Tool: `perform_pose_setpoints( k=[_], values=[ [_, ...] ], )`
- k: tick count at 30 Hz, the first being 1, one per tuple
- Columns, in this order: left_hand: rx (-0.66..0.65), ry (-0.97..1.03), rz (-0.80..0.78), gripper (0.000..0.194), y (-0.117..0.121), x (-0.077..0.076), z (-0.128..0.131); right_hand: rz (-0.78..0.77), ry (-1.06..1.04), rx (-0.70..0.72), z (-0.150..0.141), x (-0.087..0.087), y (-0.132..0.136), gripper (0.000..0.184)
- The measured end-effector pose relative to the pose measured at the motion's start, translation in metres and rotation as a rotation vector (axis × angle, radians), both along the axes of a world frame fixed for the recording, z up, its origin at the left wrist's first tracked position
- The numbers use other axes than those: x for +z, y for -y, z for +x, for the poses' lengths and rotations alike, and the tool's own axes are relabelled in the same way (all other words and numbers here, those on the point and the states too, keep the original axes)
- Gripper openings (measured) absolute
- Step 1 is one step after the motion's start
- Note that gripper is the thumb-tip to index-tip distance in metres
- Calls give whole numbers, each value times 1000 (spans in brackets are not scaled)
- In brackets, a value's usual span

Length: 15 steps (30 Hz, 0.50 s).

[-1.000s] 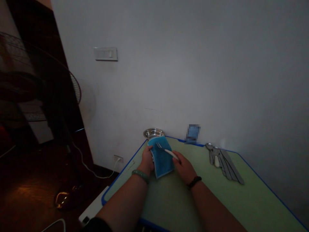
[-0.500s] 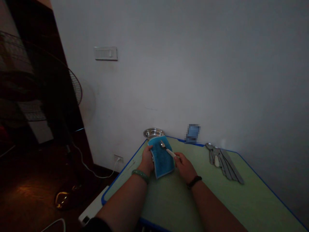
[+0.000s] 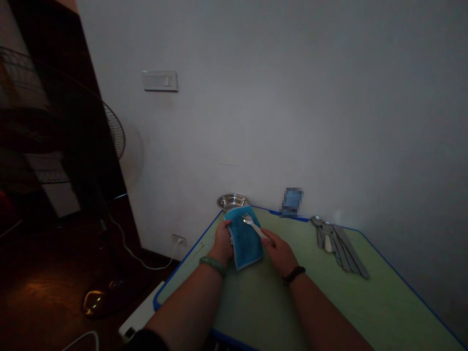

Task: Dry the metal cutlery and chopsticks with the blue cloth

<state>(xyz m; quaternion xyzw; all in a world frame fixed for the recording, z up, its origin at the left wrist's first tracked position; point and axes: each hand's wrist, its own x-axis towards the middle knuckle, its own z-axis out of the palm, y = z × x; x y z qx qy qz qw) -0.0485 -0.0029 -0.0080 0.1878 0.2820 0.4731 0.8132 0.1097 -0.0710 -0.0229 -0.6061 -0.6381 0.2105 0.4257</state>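
A blue cloth (image 3: pixel 245 246) with a pale edge is held by my left hand (image 3: pixel 223 240), which grips its left side with the thumb on top. My right hand (image 3: pixel 277 249) is closed round the pale handle of a fork (image 3: pixel 257 229). The fork's metal tines point up and to the left, over the upper part of the cloth; whether they touch it I cannot tell. Just behind the cloth stands a shiny metal bowl (image 3: pixel 233 200) at the table's far left corner.
Several grey cutlery-shaped pieces (image 3: pixel 341 249) lie fanned out on the right of the green table (image 3: pixel 325 302), with a pale handle among them. A blurred bluish object (image 3: pixel 292 202) stands at the far edge. To the left are a fan (image 3: pixel 115 129) and a white cable (image 3: pixel 142 263).
The fork has turned in my right hand, so its tines now show clearly. My right fingers have shifted slightly along the handle. The left hand and cloth have hardly moved.
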Motion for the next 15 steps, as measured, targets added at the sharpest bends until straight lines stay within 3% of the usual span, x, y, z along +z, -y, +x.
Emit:
perform_pose_setpoints(
  k=[15],
  values=[
    [-17, 42, 13, 54, 3, 3, 0, -131, 184, 91, -4, 3, 4, 55]
  ],
)
